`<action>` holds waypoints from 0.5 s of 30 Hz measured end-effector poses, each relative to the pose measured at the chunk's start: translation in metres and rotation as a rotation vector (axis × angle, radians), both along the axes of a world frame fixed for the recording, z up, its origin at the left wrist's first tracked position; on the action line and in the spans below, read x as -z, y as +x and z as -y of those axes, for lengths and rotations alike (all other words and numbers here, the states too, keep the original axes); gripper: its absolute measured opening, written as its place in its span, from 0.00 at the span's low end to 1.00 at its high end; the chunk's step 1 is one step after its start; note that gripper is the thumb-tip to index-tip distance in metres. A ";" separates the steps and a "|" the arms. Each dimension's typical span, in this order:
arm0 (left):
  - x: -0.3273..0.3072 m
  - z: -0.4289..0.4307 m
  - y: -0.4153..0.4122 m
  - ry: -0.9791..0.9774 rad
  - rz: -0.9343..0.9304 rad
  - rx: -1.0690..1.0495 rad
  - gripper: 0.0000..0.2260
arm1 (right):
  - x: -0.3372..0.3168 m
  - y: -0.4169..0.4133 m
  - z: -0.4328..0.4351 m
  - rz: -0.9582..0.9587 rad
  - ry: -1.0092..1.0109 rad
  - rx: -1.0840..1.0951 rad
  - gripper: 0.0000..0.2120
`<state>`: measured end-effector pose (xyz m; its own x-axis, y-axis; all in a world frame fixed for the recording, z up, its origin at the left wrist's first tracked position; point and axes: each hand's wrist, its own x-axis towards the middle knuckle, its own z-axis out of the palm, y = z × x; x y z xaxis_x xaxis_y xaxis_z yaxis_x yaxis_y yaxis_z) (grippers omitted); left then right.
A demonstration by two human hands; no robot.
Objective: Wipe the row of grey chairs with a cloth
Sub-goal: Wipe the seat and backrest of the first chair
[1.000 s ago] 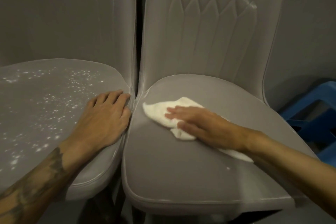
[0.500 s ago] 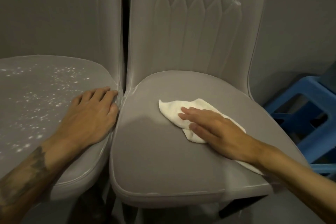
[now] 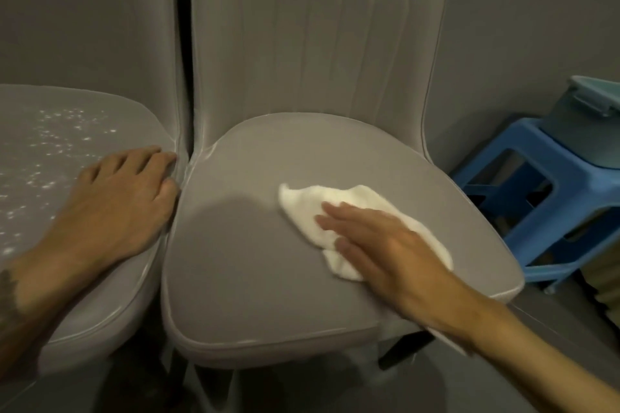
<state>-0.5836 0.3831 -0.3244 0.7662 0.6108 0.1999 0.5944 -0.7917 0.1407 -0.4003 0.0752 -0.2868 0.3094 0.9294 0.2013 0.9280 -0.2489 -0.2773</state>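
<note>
Right hand [image 3: 392, 251] flat, fingers straight, pressing cloth [image 3: 312, 201] onto right chair seat [image 3: 251, 261] toward its right edge (palm spreads the pressure); left hand [image 3: 117, 204] rests flat at left chair seat [image 3: 50, 144] right edge; bracing my lean, I'd say.

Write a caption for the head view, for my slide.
Right hand presses a white cloth on one grey chair seat; left hand rests on the speckled neighbouring seat.

Seemingly a domestic room: padded grey chairs [image 3: 248, 265] against a wall [image 3: 523, 27], blue plastic stool [image 3: 570, 184].

Right hand [image 3: 379, 245] flat on cloth [image 3: 352, 211], seemingly pressing; chair seat [image 3: 251, 261].
</note>
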 end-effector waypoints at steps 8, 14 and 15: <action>0.019 -0.036 0.001 0.090 -0.193 0.096 0.37 | 0.001 0.001 0.012 -0.033 -0.010 -0.101 0.19; 0.031 -0.046 0.001 0.112 -0.141 0.091 0.35 | 0.001 0.060 0.084 -0.095 0.023 0.318 0.17; 0.033 -0.050 0.002 0.123 -0.112 0.093 0.33 | 0.005 0.051 0.078 -0.050 0.042 0.313 0.16</action>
<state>-0.5820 0.4335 -0.3573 0.8399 0.5125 0.1785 0.5243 -0.8512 -0.0234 -0.3494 -0.0025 -0.2922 0.5894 0.7787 0.2149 0.7932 -0.5075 -0.3365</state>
